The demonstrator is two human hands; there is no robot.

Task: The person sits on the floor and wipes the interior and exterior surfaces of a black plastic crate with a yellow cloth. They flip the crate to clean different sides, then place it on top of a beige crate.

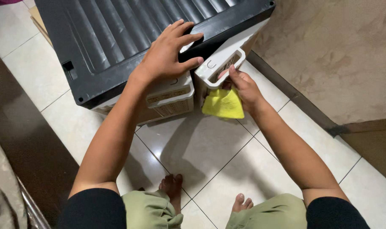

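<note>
A dark ribbed plastic cabinet top [129, 38] sits over cream drawer fronts. My left hand [169, 53] lies flat on the cabinet's front edge, fingers spread. My right hand [243, 87] grips a yellow cloth [223, 105] and presses it against the right cream drawer [216, 68], which is pulled out at an angle. The left cream drawer front [171, 97] sits below my left hand.
Glossy cream floor tiles [210, 148] lie beneath, with my bare feet [174, 186] near the bottom. A beige wall [337, 55] with a dark skirting strip runs on the right. A dark furniture edge [23, 144] borders the left.
</note>
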